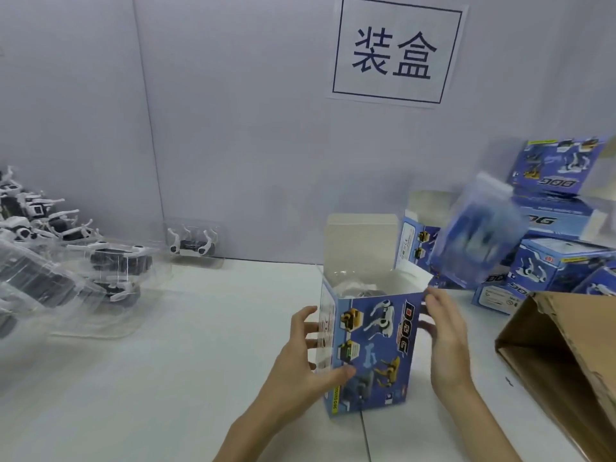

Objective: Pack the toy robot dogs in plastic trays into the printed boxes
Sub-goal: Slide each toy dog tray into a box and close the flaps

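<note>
Head view: printed box stood upright on the white table at centre, top flaps open, held between both hands. Left hand gripped its left side, thumb curled onto the printed front, fingers spread over the clear side panel. Right hand held the right edge, fingertips hooked round the front corner. A toy robot dog in its plastic tray showed just inside the open top, only white and dark bits visible, so how deep it sat could not be told. Judged handling: thin card box, light, walls likely to buckle if squeezed, so hold at the corners and edges as here; the tray looks thin, clear and slippery, and the dog's legs look fragile, so take it by the tray rim. More loaded trays were heaped at far left, partly cut off, count unclear; one tray leaned by the wall. A blurred box was smeared above the stack of boxes at right, its support not readable. A cardboard carton at lower right was cut off, contents hidden.
</note>
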